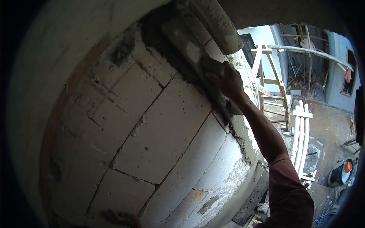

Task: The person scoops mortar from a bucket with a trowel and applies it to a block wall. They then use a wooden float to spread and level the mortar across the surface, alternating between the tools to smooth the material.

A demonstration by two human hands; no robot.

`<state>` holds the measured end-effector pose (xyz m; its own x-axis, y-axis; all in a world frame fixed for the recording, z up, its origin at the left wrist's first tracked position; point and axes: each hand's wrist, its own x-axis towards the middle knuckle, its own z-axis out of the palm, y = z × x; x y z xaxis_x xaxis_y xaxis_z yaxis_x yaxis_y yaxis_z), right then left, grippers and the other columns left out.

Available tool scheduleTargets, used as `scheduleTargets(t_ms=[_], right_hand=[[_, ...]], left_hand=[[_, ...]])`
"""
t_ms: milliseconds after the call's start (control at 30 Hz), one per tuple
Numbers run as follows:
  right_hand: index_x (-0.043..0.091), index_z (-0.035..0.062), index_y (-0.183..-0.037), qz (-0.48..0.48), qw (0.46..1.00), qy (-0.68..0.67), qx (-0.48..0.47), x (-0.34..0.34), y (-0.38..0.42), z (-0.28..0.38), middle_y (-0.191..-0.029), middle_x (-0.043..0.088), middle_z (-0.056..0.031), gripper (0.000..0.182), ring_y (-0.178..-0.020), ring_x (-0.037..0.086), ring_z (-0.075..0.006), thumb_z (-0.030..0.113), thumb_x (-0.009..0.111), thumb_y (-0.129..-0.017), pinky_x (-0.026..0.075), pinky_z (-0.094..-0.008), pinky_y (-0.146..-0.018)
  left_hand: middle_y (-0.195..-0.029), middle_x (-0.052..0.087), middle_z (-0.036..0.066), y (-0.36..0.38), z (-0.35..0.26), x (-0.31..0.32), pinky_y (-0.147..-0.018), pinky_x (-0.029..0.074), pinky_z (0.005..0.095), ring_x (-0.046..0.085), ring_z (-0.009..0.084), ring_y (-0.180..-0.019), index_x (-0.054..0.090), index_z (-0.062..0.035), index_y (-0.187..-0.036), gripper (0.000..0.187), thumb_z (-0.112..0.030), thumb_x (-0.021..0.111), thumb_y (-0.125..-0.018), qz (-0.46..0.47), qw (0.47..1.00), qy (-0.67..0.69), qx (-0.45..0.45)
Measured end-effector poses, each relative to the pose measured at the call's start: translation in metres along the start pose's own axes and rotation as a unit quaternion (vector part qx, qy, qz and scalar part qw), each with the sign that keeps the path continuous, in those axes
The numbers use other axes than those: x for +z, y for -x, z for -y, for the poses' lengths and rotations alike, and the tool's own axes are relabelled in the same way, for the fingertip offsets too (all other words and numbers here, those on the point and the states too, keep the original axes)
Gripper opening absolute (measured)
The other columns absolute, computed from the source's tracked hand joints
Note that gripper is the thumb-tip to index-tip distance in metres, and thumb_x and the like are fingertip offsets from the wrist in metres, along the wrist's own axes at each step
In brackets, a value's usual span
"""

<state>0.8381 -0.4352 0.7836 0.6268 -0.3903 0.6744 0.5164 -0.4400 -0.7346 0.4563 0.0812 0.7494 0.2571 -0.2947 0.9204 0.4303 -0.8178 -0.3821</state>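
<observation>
My right hand [229, 81] is wrapped round the handle of a long plastering float [184, 43]. The float lies against the upper part of a pale block wall [163, 125], on a band of dark wet mortar [154, 28]. At the bottom edge, my left hand [121, 219] rests against the blocks with its fingers stretched out. It is in shadow and partly cut off, and nothing shows in it. Joints and small pits mark the bare blocks.
A rounded pipe-like piece [224, 28] juts down above the float. Brown edging [72, 87] borders the wall at left. Beyond the right side stand a wooden ladder [279, 85], white poles [301, 133] and a bucket [339, 175]; a blue cable [327, 211] lies below.
</observation>
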Motion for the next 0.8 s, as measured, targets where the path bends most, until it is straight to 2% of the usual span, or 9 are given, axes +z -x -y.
scheduleTargets(t_ms=[133,233,400,500,600,700,800], right_hand=[[0.052,-0.0007,-0.116,0.042,0.999,0.023,0.018,-0.003,-0.007,0.003,-0.094,0.067,-0.0267,0.066,-0.088,0.068,-0.0399,0.051,0.072,-0.08,0.054,-0.0463,-0.075],[0.052,-0.0002,-0.114,-0.003,1.0,-0.013,-0.005,-0.005,-0.04,0.045,-0.094,0.067,-0.0272,0.064,-0.089,0.067,-0.0408,0.051,0.071,-0.081,0.054,-0.0471,-0.076],[0.05,-0.0006,-0.119,0.007,1.0,0.013,0.013,0.002,-0.009,0.004,-0.093,0.067,-0.0274,0.07,-0.09,0.067,-0.0425,0.054,0.071,-0.08,0.053,-0.0493,-0.076],[0.047,-0.0018,-0.122,0.017,1.0,0.016,0.002,0.0,-0.012,0.007,-0.092,0.067,-0.0279,0.074,-0.09,0.066,-0.0437,0.055,0.07,-0.08,0.053,-0.0495,-0.076],[0.047,-0.0036,-0.119,0.028,0.998,0.043,0.03,-0.003,-0.021,0.014,-0.091,0.067,-0.0274,0.072,-0.09,0.067,-0.043,0.052,0.071,-0.08,0.053,-0.0487,-0.077],[0.049,-0.005,-0.114,0.036,0.998,0.04,0.041,-0.003,0.009,0.009,-0.092,0.067,-0.0268,0.069,-0.089,0.067,-0.0425,0.051,0.072,-0.08,0.053,-0.0483,-0.076],[0.051,-0.002,-0.112,0.004,1.0,-0.003,-0.008,0.0,0.019,0.003,-0.093,0.067,-0.028,0.067,-0.087,0.067,-0.0438,0.053,0.071,-0.08,0.053,-0.0478,-0.075]], left_hand=[[-0.149,0.027,0.028,-0.002,-0.005,-0.004,-0.109,0.028,0.0584,0.03,0.0458,-0.138,0.035,0.001,-0.14,0.044,-0.023,0.028,-0.104,0.003,0.999,-0.033,-0.017],[-0.149,0.027,0.028,-0.004,-0.002,0.0,-0.109,0.029,0.0583,0.029,0.0459,-0.138,0.035,0.0006,-0.14,0.044,-0.024,0.028,-0.104,-0.001,1.0,0.002,-0.009],[-0.149,0.027,0.028,0.007,0.002,0.005,-0.109,0.028,0.0582,0.029,0.0464,-0.138,0.034,0.0002,-0.141,0.043,-0.02,0.029,-0.104,0.0,0.999,-0.031,-0.025],[-0.149,0.027,0.028,-0.003,-0.008,-0.002,-0.109,0.028,0.0583,0.029,0.0465,-0.138,0.033,0.0002,-0.142,0.043,-0.019,0.028,-0.103,0.0,1.0,-0.029,-0.01],[-0.149,0.027,0.028,-0.005,-0.011,-0.002,-0.109,0.028,0.0584,0.03,0.0466,-0.137,0.034,0.0004,-0.141,0.042,-0.018,0.028,-0.103,-0.001,1.0,-0.027,-0.009],[-0.148,0.027,0.028,-0.002,-0.006,-0.003,-0.109,0.028,0.0589,0.03,0.0466,-0.137,0.034,0.0005,-0.141,0.042,-0.018,0.028,-0.103,0.009,1.0,0.013,-0.009],[-0.148,0.028,0.028,-0.005,-0.009,-0.001,-0.108,0.029,0.0592,0.031,0.0465,-0.137,0.034,0.0004,-0.141,0.042,-0.019,0.028,-0.104,-0.01,1.0,0.013,-0.014]])
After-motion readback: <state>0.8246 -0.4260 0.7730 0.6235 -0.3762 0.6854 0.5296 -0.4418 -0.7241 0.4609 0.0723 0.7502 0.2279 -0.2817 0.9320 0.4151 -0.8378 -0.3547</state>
